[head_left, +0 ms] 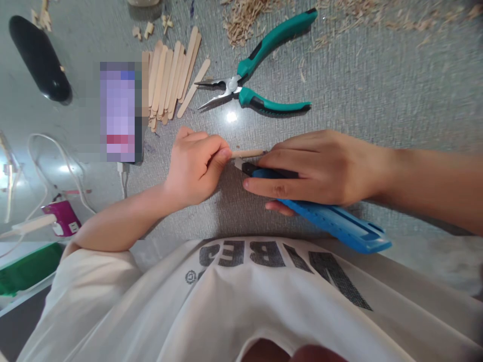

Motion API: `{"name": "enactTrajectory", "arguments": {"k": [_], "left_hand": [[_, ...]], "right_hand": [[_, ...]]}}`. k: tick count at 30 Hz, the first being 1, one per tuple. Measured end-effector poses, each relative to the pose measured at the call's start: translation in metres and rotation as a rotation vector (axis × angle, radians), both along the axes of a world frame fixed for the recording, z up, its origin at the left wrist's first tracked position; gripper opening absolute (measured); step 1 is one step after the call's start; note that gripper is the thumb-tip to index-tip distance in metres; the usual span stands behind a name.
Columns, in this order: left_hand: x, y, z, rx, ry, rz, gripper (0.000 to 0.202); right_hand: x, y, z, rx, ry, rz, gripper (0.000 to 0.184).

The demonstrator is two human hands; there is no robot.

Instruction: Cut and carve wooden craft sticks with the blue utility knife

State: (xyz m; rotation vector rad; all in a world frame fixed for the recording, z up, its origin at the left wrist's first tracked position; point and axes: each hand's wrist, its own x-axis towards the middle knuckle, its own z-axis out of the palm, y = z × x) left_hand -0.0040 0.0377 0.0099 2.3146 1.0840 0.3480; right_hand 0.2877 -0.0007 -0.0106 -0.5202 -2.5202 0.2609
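My left hand (pixel 199 163) is closed, with thumb and forefinger pinching one end of a wooden craft stick (pixel 247 154). The stick lies nearly level between my hands, and its other end reaches the fingers of my right hand (pixel 320 166). That hand is wrapped round a blue utility knife (pixel 335 221). The knife's short blade tip points left, just below the stick; whether it touches the wood I cannot tell. Beyond my hands lie open needle-nose pliers (pixel 232 86) with green handles. Left of them is a row of craft sticks (pixel 166 78).
A phone (pixel 117 110) with a blurred screen and a plugged-in cable lies at left. Near it are a black oblong case (pixel 39 58) and a purple adapter (pixel 62 218). Wood shavings (pixel 247 20) are scattered at the far side of the grey table (pixel 362 95).
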Motion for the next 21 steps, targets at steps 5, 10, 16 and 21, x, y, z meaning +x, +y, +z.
{"name": "enactTrajectory", "arguments": {"k": [5, 10, 16, 21], "left_hand": [[0.000, 0.000, 0.001, 0.002, 0.025, -0.008, 0.041], [0.000, 0.000, 0.002, 0.011, 0.049, -0.024, 0.043], [0.000, 0.001, 0.000, 0.034, 0.051, -0.044, 0.042], [0.000, 0.004, -0.001, 0.025, 0.031, -0.080, 0.040]], "right_hand": [[0.000, 0.000, 0.001, -0.071, -0.048, 0.007, 0.037], [-0.002, 0.002, 0.002, -0.233, -0.077, 0.017, 0.051], [0.000, -0.005, -0.006, -0.472, 0.037, -0.080, 0.065], [0.007, -0.012, -0.002, -0.595, 0.028, -0.193, 0.067]]}}
